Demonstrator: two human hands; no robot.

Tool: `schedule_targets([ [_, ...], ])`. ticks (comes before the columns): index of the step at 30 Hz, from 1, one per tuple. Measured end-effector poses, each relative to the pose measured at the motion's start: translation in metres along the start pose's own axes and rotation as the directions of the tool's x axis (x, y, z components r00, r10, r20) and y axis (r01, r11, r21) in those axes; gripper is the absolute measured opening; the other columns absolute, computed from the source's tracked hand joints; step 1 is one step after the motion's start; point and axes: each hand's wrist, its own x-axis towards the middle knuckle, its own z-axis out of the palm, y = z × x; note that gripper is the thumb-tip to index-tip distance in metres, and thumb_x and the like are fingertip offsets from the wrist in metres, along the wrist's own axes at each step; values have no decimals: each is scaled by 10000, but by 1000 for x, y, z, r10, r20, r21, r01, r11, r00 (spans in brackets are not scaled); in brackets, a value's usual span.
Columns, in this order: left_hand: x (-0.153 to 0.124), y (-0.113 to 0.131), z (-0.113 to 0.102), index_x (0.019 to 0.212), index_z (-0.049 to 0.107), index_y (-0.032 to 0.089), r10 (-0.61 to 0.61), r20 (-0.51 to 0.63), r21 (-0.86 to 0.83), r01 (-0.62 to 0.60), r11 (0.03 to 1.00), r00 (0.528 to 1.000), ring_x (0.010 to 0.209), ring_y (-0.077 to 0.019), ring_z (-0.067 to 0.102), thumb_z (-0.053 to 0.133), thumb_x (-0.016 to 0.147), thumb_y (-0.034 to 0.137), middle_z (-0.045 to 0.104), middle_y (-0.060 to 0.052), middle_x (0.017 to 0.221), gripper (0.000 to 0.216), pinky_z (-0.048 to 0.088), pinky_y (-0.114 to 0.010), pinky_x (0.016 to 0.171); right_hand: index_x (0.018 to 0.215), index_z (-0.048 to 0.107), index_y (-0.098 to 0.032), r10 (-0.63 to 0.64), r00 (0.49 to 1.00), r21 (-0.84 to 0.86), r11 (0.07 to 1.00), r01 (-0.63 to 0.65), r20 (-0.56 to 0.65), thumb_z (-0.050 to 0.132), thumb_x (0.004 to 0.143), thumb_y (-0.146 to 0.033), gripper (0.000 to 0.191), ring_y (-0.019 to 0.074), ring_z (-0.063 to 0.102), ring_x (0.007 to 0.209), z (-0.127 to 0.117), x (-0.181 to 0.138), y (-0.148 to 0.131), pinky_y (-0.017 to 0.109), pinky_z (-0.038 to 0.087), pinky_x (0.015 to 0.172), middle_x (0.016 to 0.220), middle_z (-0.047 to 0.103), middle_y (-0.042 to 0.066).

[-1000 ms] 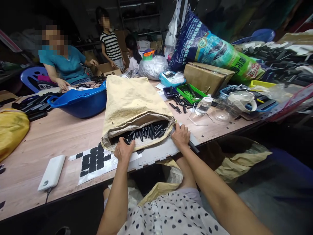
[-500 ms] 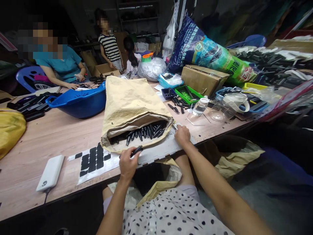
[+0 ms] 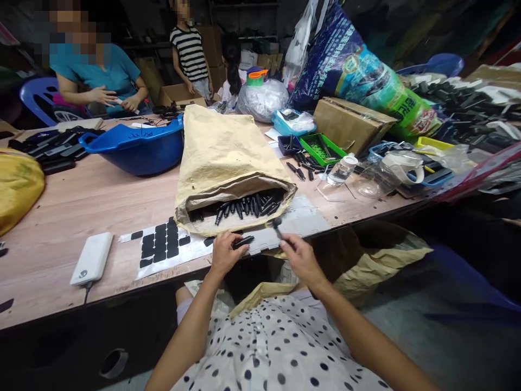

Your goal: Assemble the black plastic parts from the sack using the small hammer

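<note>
My left hand (image 3: 224, 252) is closed around a black pen-shaped part (image 3: 243, 242) at the table's front edge. In my right hand (image 3: 299, 255) a thin tool (image 3: 278, 230) is pinched, a dark blurred piece at its far end; its kind is unclear. Just beyond both hands lies a tan sack (image 3: 232, 146), its mouth facing me, with several similar black parts (image 3: 248, 205) inside. Beneath my hands is a grey board (image 3: 303, 217). A white sheet with rounded black stickers (image 3: 160, 244) lies left of my left hand, another dark piece near its right end.
A white power bank (image 3: 91, 258) with a cable lies at left, a blue basin (image 3: 138, 149) behind it. To the right stand a green tray (image 3: 321, 151), a clear bottle (image 3: 342, 169) and a cardboard box (image 3: 352, 125). A co-worker in a teal shirt (image 3: 97, 76) sits across.
My right hand has moved left and nearer me with the thin tool, from beside the sack's mouth toward my left hand. The black part in my left hand now lies flatter. The view has shifted.
</note>
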Motion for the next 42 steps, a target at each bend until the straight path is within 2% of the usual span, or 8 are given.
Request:
schedule_targets([
  [7,1,5,7,841,760,265,-48,-53,1,49,999,997,863,-223,601,803,729,231,682,-14,796,125,456,-341,798,1104,697,-218,-180,980,-228,954,194,83,429,956,-238,307,194,678,942,48,-19,-3,310,559,856,998,732,70],
  [10,5,7,7,810,754,261,-131,-24,-50,129,990,991,818,-201,598,802,709,208,674,6,770,124,451,-325,781,1258,668,-212,-236,968,-295,922,250,82,410,958,-188,397,199,668,1008,50,-15,-4,309,553,891,1080,724,85],
  [13,9,11,5,790,753,264,-202,8,-82,202,976,979,816,-192,596,812,682,194,669,17,767,141,444,-314,782,1364,623,-231,-304,948,-358,878,317,92,397,971,-172,457,189,662,900,47,-13,-9,271,547,792,1009,702,71],
  [16,10,14,4,770,755,263,-229,17,-84,229,970,973,820,-193,593,822,663,174,662,17,765,154,440,-318,797,1365,635,-249,-365,926,-426,826,369,95,384,997,-176,452,171,624,746,47,-14,-12,240,508,674,869,645,50],
  [20,9,15,4,750,750,258,-234,9,-75,234,969,972,821,-197,594,813,676,179,655,13,758,125,433,-322,792,1347,656,-273,-429,896,-487,762,427,114,400,991,-153,455,157,607,719,54,-17,-7,220,477,644,836,612,44],
  [33,7,13,6,739,749,255,-214,-33,-75,211,975,976,825,-206,593,806,654,144,651,14,737,151,431,-341,801,1308,683,-275,-398,915,-509,775,375,69,406,973,-154,451,145,604,666,57,-17,2,212,460,588,799,619,26],
  [38,4,11,8,748,737,248,-188,-59,-26,187,982,980,842,-212,598,789,674,147,658,4,769,137,437,-343,806,1345,656,-275,-383,915,-502,821,271,-131,398,1002,-229,431,177,643,830,39,-2,12,247,507,712,961,671,60],
  [42,-1,9,9,773,718,247,-121,-68,14,122,992,990,851,-219,598,777,692,185,665,-4,799,118,439,-342,788,1282,701,-268,-255,910,-617,787,-1,-327,462,969,-214,398,188,581,792,1,32,36,275,458,700,910,635,61],
])
